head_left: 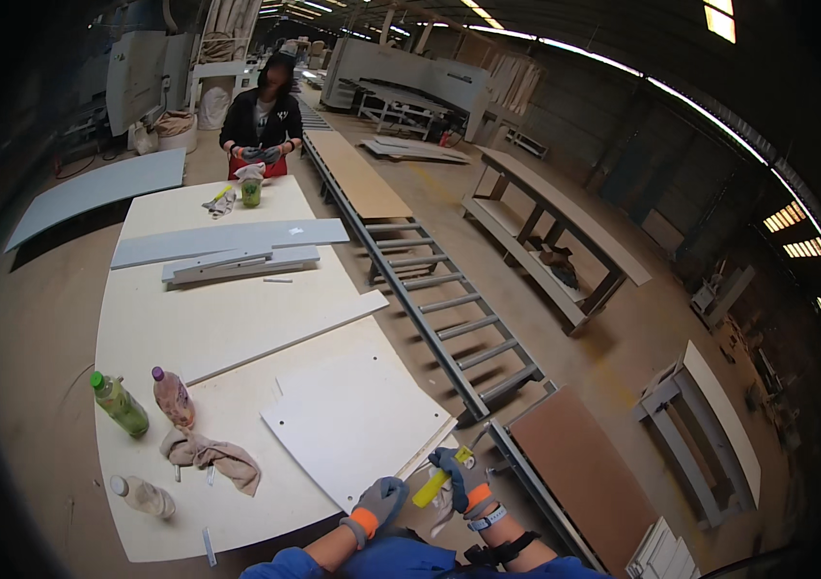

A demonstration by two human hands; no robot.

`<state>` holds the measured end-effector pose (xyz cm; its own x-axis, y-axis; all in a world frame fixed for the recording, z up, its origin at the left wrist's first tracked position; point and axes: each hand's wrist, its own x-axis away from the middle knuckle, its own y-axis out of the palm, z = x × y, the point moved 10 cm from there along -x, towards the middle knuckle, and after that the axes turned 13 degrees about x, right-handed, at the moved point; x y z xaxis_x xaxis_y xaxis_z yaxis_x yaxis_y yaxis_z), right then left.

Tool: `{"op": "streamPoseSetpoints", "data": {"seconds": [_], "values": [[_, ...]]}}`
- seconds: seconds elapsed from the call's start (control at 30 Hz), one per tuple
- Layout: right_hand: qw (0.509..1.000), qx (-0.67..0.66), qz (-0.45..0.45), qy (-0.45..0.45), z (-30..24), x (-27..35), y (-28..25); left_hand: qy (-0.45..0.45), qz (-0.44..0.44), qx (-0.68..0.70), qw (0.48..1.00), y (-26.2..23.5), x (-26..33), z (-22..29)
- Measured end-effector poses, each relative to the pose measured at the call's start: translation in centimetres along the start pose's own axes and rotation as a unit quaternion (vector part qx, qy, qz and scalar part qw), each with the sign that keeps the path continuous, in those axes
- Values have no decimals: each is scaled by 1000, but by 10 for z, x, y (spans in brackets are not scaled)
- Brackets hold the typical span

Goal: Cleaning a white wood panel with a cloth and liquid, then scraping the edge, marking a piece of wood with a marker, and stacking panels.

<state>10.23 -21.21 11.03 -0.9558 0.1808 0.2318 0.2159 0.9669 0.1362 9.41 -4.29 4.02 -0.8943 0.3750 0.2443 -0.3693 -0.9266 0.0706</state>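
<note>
We count three bottles on the table (140,328), one white panel (357,420) and one rag (212,454). Our right hand (463,480) is clenched around a yellow tool (439,480); our left hand (381,502) rests on the panel's near edge, grasping nothing.

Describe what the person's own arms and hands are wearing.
Both hands wear grey knit gloves with orange cuffs: left hand, right hand. Blue sleeves are pushed up, leaving the forearms bare. The right wrist carries a pale band and a black strap.
</note>
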Motion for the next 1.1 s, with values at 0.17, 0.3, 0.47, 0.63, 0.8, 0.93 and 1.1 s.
{"op": "streamPoseSetpoints", "data": {"seconds": [0.17,0.3,0.47,0.63,0.8,0.93,1.1], "values": [[997,31,-59,38,2,15,29,70,-12,-16,997,7,2,27],[998,8,-38,43,9,14,55,21,0,-32,999,-8,14,43],[999,39,-3,35,26,10,69,-11,19,-156,988,-25,20,43],[999,46,-5,21,46,-7,56,14,31,-206,978,-15,19,72],[991,118,-11,68,70,-17,38,10,-27,-234,972,-3,1,59],[962,264,33,59,61,-19,-8,-10,-112,-215,970,25,-20,32],[831,539,47,129,35,-28,-92,-73,-110,-401,906,16,-67,5]]}}
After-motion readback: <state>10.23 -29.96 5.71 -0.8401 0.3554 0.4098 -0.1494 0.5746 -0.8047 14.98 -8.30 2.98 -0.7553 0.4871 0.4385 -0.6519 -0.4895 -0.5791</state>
